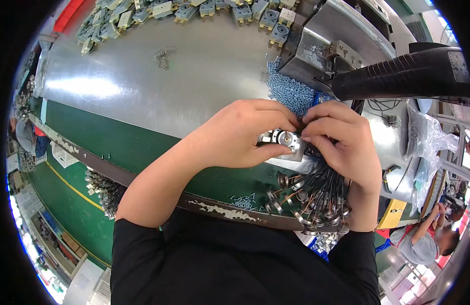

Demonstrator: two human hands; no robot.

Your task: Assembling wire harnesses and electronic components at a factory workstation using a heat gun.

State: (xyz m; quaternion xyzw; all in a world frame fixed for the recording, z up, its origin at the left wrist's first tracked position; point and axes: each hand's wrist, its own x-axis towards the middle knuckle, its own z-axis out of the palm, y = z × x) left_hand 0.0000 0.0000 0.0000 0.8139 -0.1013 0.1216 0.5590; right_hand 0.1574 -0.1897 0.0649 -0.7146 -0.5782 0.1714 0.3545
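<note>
My left hand [245, 133] reaches in from the left, its thumb and fingers closed around a small silvery metal part [285, 138] with a round centre. That part is over a small grey metal block [295, 156] near the table's front edge. From the other side comes my right hand [344, 137], its thumb and fingertips pinched together beside the part. Whatever the pinch holds is hidden by the fingers. Beneath the right hand lies a bundle of black wires [330, 175] with round metal ends [306, 203]. A heap of bluish screws [291, 91] lies just beyond both hands.
Grey housings [209, 7] line the table's far side. Several small springs [164, 57] lie on the metal top. A black tool with a thick handle [402, 75] extends in from the right, by a bent metal chute [316, 48]. Loose screws [244, 202] lie near the front edge. Another person [418, 244] is at far right.
</note>
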